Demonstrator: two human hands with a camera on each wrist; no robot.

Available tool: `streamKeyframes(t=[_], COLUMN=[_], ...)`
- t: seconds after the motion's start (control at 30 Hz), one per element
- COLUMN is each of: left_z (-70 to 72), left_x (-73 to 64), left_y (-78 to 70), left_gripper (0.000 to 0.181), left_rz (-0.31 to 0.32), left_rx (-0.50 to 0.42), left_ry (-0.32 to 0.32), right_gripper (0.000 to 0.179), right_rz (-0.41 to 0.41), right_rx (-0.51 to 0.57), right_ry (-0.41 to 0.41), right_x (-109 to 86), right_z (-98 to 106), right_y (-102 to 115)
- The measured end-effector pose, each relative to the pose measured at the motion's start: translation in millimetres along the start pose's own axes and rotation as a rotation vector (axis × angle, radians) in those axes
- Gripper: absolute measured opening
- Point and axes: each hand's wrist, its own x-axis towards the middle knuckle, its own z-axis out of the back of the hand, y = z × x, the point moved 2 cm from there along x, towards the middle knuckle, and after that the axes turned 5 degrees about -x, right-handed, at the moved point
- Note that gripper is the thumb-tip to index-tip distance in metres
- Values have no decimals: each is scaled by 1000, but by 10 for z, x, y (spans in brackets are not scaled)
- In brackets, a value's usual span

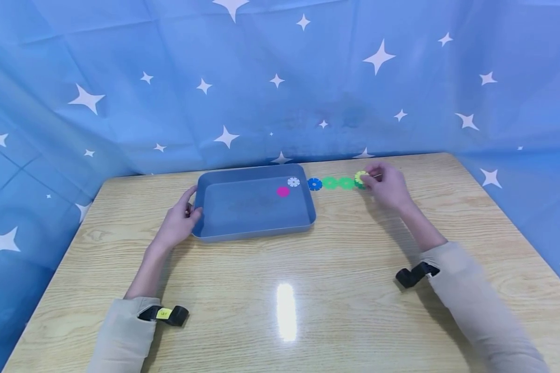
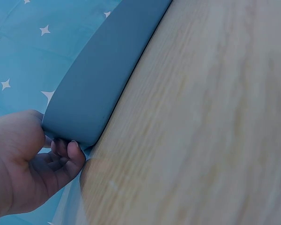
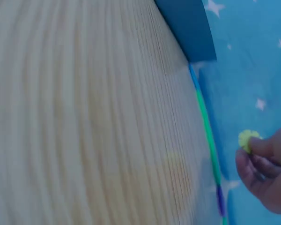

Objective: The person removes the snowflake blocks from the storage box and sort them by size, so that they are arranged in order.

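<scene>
My left hand (image 1: pixel 177 221) grips the left wall of a shallow blue-grey tray (image 1: pixel 256 235), thumb over the rim and fingers curled against the outside, as the left wrist view also shows. Inside the tray, near its right end, lie a white notched disc (image 1: pixel 293 182) and a magenta disc (image 1: pixel 283 191). My right hand (image 1: pixel 388 185) pinches a yellow notched disc (image 3: pixel 247 139) between thumb and fingertips. That disc overlaps the right end of a row in the head view. The row holds a blue disc (image 1: pixel 315 184), green discs (image 1: pixel 330 183) and a darker piece partly hidden by the yellow one.
The row runs from the tray's right wall along the back of the wooden table (image 1: pixel 242 290). A blue star-patterned cloth (image 1: pixel 280 103) hangs right behind the table's back edge. Black wrist cameras (image 1: pixel 411 275) sit on both sleeves.
</scene>
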Motion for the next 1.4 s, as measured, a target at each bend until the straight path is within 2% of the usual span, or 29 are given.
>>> streamKeyframes(t=[0.4,0.57,0.77,1.07,1.27,1.4], left_z=[-5,-3,-2,-2,-5,-1], left_x=[7,3,4,7,18,8], left_y=[-7,-21,-9,11,21,15], left_gripper=[61,61,61,61,61,61], left_rz=[1,-6,-2,3,0,-4], left_rx=[1,1,5,2,4,1], left_ry=[2,3,-1,-8,-10,-4], right_gripper=[33,30,28,29,31,32], right_rz=[-114,-145,-198,-146,-127,-102], right_rx=[-80,-88,-105,-273,-265,-246], right_ry=[-89,-118,-100,-115,-138,-163], right_x=[-6,15,42,69,42,5], right_z=[490,606,655,616,593,551], right_y=[-527,-721,-877,-930,-890,-760])
